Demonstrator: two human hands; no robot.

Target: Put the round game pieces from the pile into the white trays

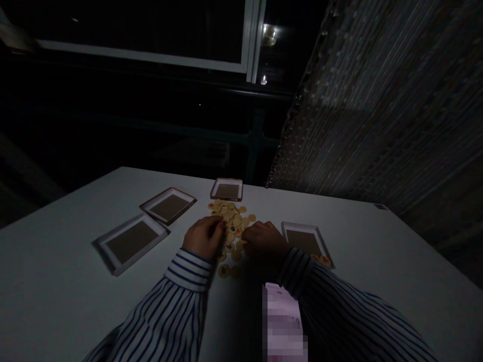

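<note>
A heap of round wooden xiangqi pieces [237, 221] lies in the middle of the white table, some showing black or red characters. My left hand [204, 237] is at the heap's left side, thumb and fingers curled together against the pieces. On the other side my right hand [266, 239] is closed, its fingertips at the heap's edge. Whatever either hand has in its fingers is hidden. To the right stands a shallow box lid or tray [305, 241], with red-marked pieces [320, 260] in its near corner.
Two more shallow trays [168, 205] [130, 242] lie at the left, and another small tray [227, 189] stands behind the heap. A lit phone-like screen [283, 322] is near my right forearm. A bead curtain [362, 100] hangs beyond the table's right side. The room is dark.
</note>
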